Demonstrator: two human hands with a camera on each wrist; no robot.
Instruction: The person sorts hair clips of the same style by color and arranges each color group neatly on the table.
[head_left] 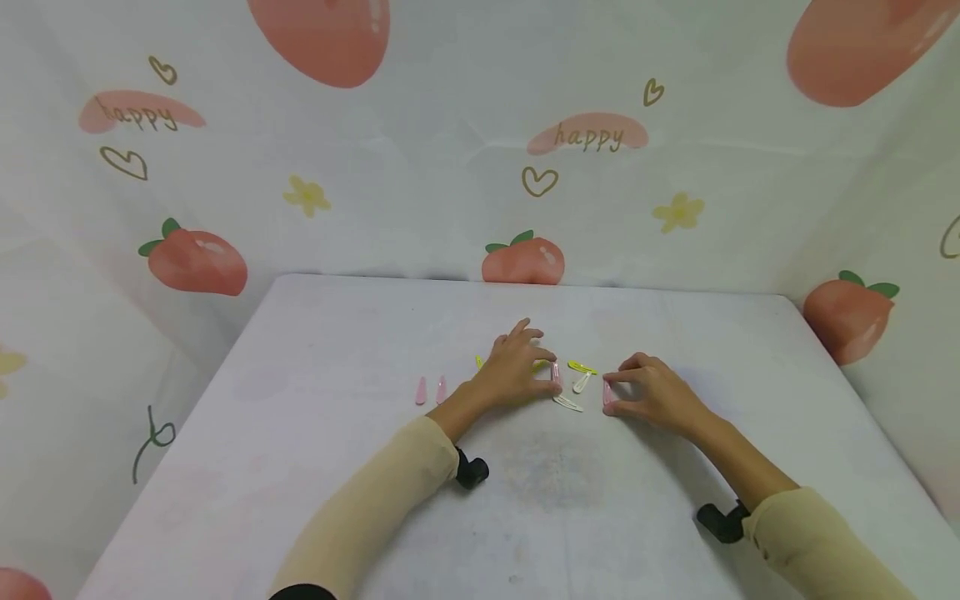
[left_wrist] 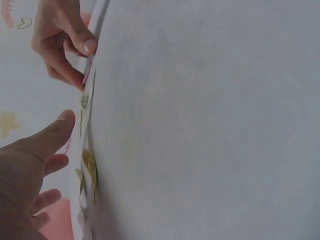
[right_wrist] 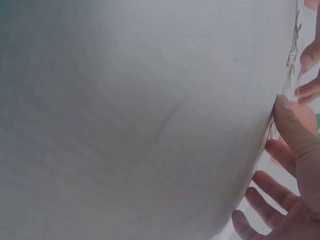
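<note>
My left hand (head_left: 512,369) pinches a pink snap hair clip (head_left: 556,373) between thumb and forefinger, its other fingers spread. To its right, my right hand (head_left: 657,393) holds another pink hair clip (head_left: 607,392) by its ends, thumb near and forefinger far. Between the hands lie a yellow hair clip (head_left: 582,367) and a white hair clip (head_left: 581,383). A second white clip (head_left: 568,404) rests just in front of the left thumb. More yellow shows partly hidden behind the left hand. In the left wrist view, yellow clips (left_wrist: 90,165) lie beyond the left fingers.
Two pink hair clips (head_left: 421,391) lie side by side left of the left wrist. The white table (head_left: 360,333) meets a printed cloth backdrop (head_left: 420,167) at its far edge. Black wrist cameras (head_left: 472,472) sit at both cuffs.
</note>
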